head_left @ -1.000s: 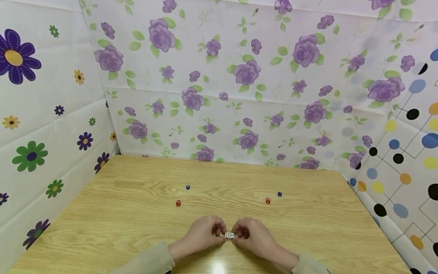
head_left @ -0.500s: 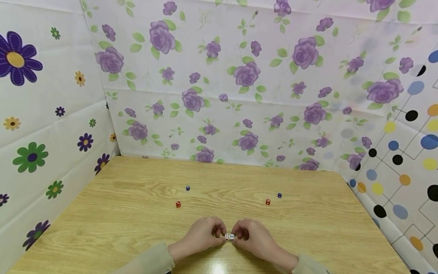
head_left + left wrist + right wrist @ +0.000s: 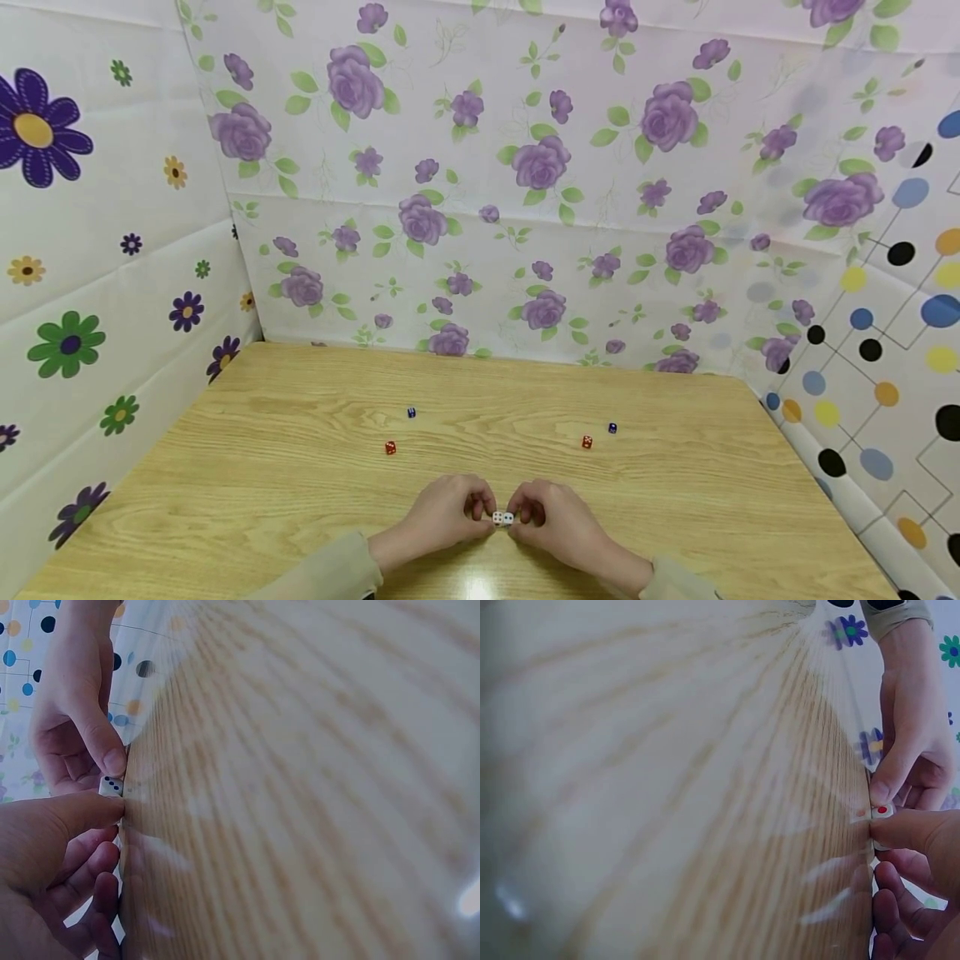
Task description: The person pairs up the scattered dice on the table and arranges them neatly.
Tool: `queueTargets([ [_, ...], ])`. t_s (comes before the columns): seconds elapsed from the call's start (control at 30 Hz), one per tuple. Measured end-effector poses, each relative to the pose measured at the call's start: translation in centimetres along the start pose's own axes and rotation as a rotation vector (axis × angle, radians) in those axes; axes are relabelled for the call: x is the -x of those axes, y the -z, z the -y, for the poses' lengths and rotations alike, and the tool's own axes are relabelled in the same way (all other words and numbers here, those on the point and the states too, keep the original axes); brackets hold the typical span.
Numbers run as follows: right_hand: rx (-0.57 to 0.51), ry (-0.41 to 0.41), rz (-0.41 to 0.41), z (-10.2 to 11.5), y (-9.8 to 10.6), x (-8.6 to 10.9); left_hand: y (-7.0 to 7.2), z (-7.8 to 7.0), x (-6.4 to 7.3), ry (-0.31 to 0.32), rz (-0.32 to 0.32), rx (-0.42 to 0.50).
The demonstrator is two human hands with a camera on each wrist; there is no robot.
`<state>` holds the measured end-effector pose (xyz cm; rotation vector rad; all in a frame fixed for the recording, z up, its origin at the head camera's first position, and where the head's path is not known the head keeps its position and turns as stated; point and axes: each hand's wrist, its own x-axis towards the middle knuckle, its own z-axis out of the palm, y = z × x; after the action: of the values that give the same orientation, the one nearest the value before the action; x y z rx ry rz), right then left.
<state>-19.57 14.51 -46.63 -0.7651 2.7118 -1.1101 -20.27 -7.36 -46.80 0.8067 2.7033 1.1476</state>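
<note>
Two white dice sit side by side on the wooden table near its front. My left hand (image 3: 448, 510) pinches the left white die (image 3: 498, 518) between thumb and fingers. From the other side, my right hand (image 3: 561, 521) pinches the right white die (image 3: 508, 518). Black pips show on one white die (image 3: 112, 785) in the left wrist view, while the other white die (image 3: 883, 811) shows a red pip in the right wrist view. Thumbs and fingertips hide parts of both dice.
Farther back on the tabletop (image 3: 300, 400), a red die (image 3: 391, 447) and a blue die (image 3: 412, 412) lie at left. Another red die (image 3: 587, 442) and blue die (image 3: 612, 427) lie at right. Patterned cloth (image 3: 480, 275) walls the back and both sides.
Everything in the head view sits slightly lower than a second ago, as the camera tilted a little. The hands keep their grip and the dice stay in place.
</note>
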Motion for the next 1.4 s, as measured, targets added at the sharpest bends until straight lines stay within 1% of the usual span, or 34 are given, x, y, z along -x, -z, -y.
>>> queueTargets([
  [0.2,0.0,-0.008,0.007,0.0,0.0,0.0,0.1,0.0,0.0,0.003,0.002,-0.003],
  [0.3,0.002,-0.011,0.009,0.1,0.0,0.0,0.1,-0.1,0.0,-0.006,0.002,-0.003],
  [0.47,0.007,0.004,0.024,-0.2,0.1,0.0,0.2,-0.1,0.1,-0.013,0.0,-0.006],
  [0.63,-0.057,0.034,0.094,-1.0,1.3,-0.3,0.1,0.0,0.1,-0.01,0.008,-0.006],
  [0.7,-0.066,0.048,0.097,-1.4,2.2,-0.6,0.1,0.0,0.0,-0.002,0.012,-0.011],
  [0.8,-0.026,0.073,0.032,-2.1,3.8,-1.4,0.1,0.0,0.0,0.003,0.015,-0.017],
  [0.83,0.002,0.092,-0.004,-2.3,4.3,-1.7,0.1,0.0,0.0,0.001,0.016,-0.018],
  [0.97,0.113,0.126,-0.152,-3.4,6.4,-2.6,0.1,-0.1,0.0,-0.007,0.02,-0.014],
  [1.03,0.169,0.148,-0.209,-4.0,7.2,-3.0,0.2,-0.1,0.0,-0.006,0.02,-0.015],
  [1.1,0.209,0.148,-0.248,-4.6,8.0,-3.3,0.2,-0.2,0.0,-0.005,0.019,-0.014],
  [1.13,0.226,0.144,-0.263,-5.0,8.3,-3.4,0.2,-0.2,0.0,-0.005,0.018,-0.016],
  [1.23,0.252,0.105,-0.275,-6.0,8.9,-3.6,0.2,-0.2,0.0,-0.007,0.015,-0.021],
  [1.4,0.286,0.034,-0.26,-7.6,9.2,-3.4,0.2,-0.2,0.0,-0.01,0.014,-0.027],
])
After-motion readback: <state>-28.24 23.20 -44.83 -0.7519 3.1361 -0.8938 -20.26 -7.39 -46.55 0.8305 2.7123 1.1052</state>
